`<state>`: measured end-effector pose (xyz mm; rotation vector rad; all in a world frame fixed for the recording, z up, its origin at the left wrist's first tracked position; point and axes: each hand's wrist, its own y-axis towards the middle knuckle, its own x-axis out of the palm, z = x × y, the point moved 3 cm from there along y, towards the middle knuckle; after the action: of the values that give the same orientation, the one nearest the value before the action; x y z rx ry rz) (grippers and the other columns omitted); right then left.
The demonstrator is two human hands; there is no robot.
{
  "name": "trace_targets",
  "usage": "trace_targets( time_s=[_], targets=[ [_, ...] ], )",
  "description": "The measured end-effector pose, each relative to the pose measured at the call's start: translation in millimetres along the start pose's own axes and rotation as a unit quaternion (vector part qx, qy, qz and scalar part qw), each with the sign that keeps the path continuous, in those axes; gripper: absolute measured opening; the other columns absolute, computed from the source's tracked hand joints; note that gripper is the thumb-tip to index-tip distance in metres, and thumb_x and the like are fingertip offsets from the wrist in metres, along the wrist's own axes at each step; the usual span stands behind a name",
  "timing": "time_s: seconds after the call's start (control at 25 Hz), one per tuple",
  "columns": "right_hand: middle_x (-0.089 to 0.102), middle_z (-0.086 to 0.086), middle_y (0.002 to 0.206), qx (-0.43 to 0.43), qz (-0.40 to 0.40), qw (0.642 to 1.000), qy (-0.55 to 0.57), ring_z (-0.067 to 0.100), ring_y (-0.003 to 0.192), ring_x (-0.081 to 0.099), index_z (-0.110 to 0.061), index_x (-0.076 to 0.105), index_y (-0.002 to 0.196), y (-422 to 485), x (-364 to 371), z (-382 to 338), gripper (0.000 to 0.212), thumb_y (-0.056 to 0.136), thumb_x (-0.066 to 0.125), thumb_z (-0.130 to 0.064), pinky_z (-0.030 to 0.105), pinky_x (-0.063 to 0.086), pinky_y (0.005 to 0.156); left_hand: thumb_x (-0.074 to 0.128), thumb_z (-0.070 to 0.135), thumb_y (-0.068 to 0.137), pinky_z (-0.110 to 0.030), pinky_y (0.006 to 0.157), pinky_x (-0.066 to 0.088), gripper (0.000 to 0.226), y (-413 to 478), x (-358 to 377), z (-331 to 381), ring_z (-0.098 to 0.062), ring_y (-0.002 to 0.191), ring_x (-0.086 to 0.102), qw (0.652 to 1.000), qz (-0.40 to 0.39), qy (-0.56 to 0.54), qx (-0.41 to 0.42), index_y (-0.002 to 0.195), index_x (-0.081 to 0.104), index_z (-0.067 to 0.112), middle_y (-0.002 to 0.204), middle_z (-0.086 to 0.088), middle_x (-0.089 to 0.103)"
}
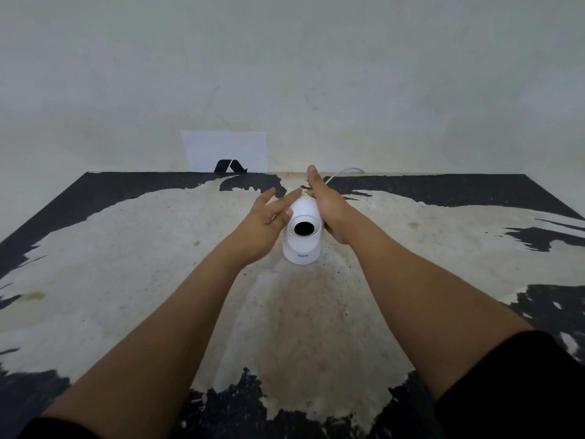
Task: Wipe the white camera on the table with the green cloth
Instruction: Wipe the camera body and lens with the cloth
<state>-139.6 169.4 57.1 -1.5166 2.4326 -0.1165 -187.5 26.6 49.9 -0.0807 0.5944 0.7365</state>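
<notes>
Wiping seems to be the step in hand in the head view, though very little of the green cloth (303, 194) shows: only a pale green sliver at the far top of the white camera (303, 233), between the two hands. The camera stands upright near the middle of the worn worktop (126, 280), its dark lens turned to the person, and a white cable (343, 171) runs from behind it toward the wall.

The left hand (265, 226) lies against the camera's left side with its fingers spread and stretched forward over the top; it does not close on anything. The right hand (329, 207) presses flat on the right side, fingers straight and together, and the cloth seems to sit under its fingertips, but a real grip cannot be told.

The next move probably calls for drawing the cloth over the dome and front while the left hand steadies the body, so that the light camera does not tip or turn.
</notes>
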Motion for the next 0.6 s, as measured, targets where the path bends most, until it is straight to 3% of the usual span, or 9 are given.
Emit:
trace_targets(
  time_s=[0.12,0.28,0.32,0.4,0.48,0.6],
  targets=[
    [0.070,0.009,0.116,0.017,0.002,0.999,0.049,0.026,0.109,0.064,-0.027,0.065,0.106,-12,1,16,0.083,0.067,0.026,-0.090,0.045,0.045,0.102,0.035,0.034,0.099,-0.036,0.118,0.011,0.041,4,0,-3,-0.015,0.146,0.015,0.999,-0.005,0.041,0.019,0.140,0.038,0.038,0.155,-0.003,0.027],
    [0.068,0.009,0.121,0.028,0.036,0.995,0.087,0.027,0.111,0.062,-0.020,0.062,0.121,-21,-4,42,0.093,0.064,0.031,-0.088,0.047,0.047,0.100,0.036,0.040,0.096,-0.042,0.115,0.027,0.042,5,-2,-5,-0.012,0.136,0.036,0.999,-0.007,0.026,0.042,0.138,0.043,0.036,0.145,0.003,0.045],
    [0.067,0.011,0.122,0.027,0.052,0.994,0.095,0.027,0.110,0.063,-0.017,0.062,0.121,-25,-8,47,0.085,0.071,0.039,-0.081,0.049,0.048,0.099,0.035,0.038,0.098,-0.038,0.115,0.027,0.042,3,0,-3,-0.010,0.136,0.037,0.999,-0.010,0.022,0.044,0.139,0.042,0.033,0.146,0.004,0.045],
    [0.068,0.017,0.117,0.001,0.065,0.993,0.104,0.027,0.101,0.065,-0.011,0.066,0.112,-37,-16,51,0.047,0.091,0.051,-0.050,0.051,0.052,0.094,0.034,0.035,0.099,-0.027,0.111,0.025,0.043,-1,2,2,-0.004,0.132,0.035,0.999,-0.009,0.015,0.039,0.141,0.040,0.030,0.148,0.007,0.042],
    [0.068,0.023,0.111,-0.029,0.063,0.993,0.096,0.027,0.090,0.065,-0.009,0.068,0.103,-51,-24,53,0.020,0.096,0.053,-0.021,0.047,0.056,0.084,0.035,0.036,0.099,-0.024,0.107,0.024,0.043,-4,2,5,-0.004,0.133,0.034,0.999,-0.003,0.013,0.035,0.142,0.039,0.031,0.149,0.008,0.041],
    [0.070,0.018,0.104,-0.043,0.049,0.992,0.104,0.027,0.087,0.068,-0.013,0.066,0.099,-75,-36,52,0.017,0.096,0.050,-0.010,0.042,0.058,0.078,0.034,0.033,0.100,-0.022,0.106,0.022,0.044,-4,2,5,-0.010,0.137,0.033,0.999,0.001,0.030,0.028,0.143,0.037,0.031,0.151,0.005,0.038]
  ],
)
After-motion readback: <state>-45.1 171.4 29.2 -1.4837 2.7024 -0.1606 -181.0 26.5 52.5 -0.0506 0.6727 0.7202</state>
